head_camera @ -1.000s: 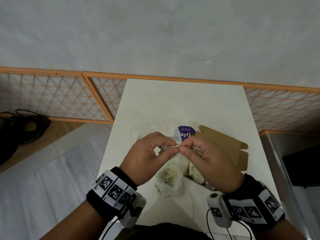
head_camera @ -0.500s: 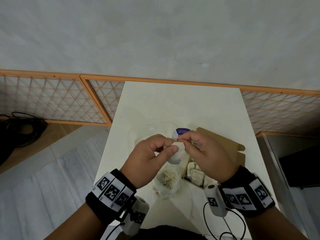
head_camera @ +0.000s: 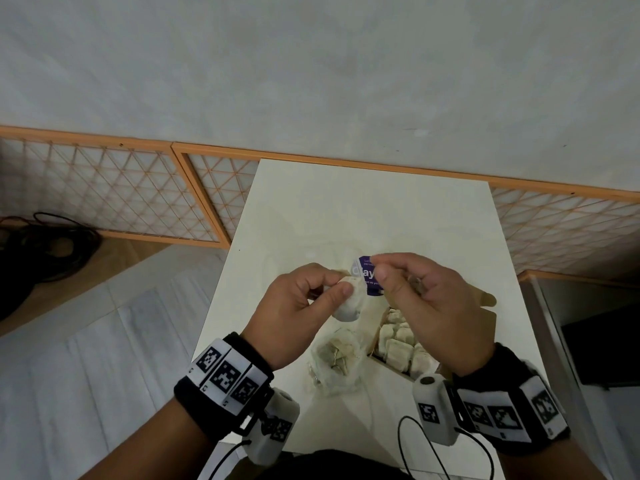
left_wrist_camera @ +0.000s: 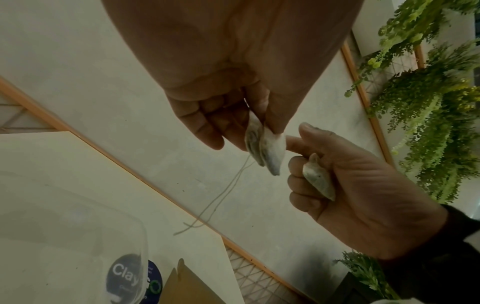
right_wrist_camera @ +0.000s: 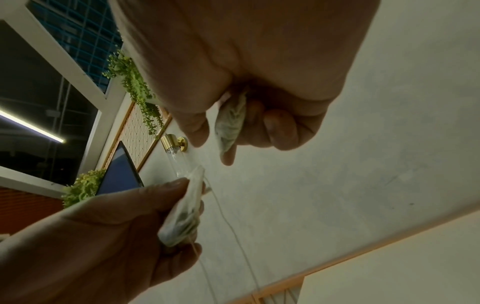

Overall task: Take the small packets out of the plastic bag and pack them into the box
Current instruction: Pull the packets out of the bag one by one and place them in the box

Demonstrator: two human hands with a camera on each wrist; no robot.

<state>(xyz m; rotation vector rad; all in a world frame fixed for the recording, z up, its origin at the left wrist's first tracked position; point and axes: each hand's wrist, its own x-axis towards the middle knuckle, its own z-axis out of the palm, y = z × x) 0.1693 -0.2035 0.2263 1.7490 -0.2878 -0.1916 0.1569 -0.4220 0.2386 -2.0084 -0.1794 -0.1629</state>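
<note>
Apart now, left hand (head_camera: 298,306) pinches soft papery packets (left_wrist_camera: 265,148); right hand (head_camera: 429,303) grips another, perhaps pillow-shaped.

Hands: two, a left hand (head_camera: 298,306) and a right hand (head_camera: 433,306). Packets held: one in each hand, two in all (left_wrist_camera: 265,148) (left_wrist_camera: 318,181). Box (head_camera: 391,363): one; packets inside too overlapped to count. Plastic bag (head_camera: 334,362): one. Counter (head_camera: 363,209): one.

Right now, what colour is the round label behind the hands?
Dark purple with white letters; the round label shows best in the head view.
</note>
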